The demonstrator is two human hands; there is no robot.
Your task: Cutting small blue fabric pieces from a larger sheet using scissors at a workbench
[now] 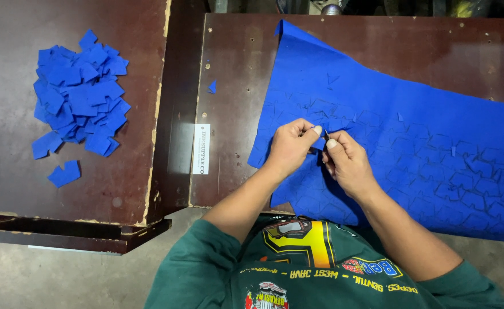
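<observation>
A small blue foam cut-out piece (pixel 319 143) is mostly hidden between pinching fingertips, above the large blue pre-cut foam sheet (pixel 412 137) on the dark brown wooden surface (pixel 234 86). The sheet's right end is cut off. Left hand (pixel 289 146) and right hand (pixel 346 163) both pinch the piece, wrists bent inward. A pile of blue foam pieces (pixel 77 94) lies well apart.

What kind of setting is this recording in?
Probably a small workshop for cut fabric or foam parts: worn brown worktables, a large blue pre-cut sheet under both hands, and a pile of punched-out blue pieces.
</observation>
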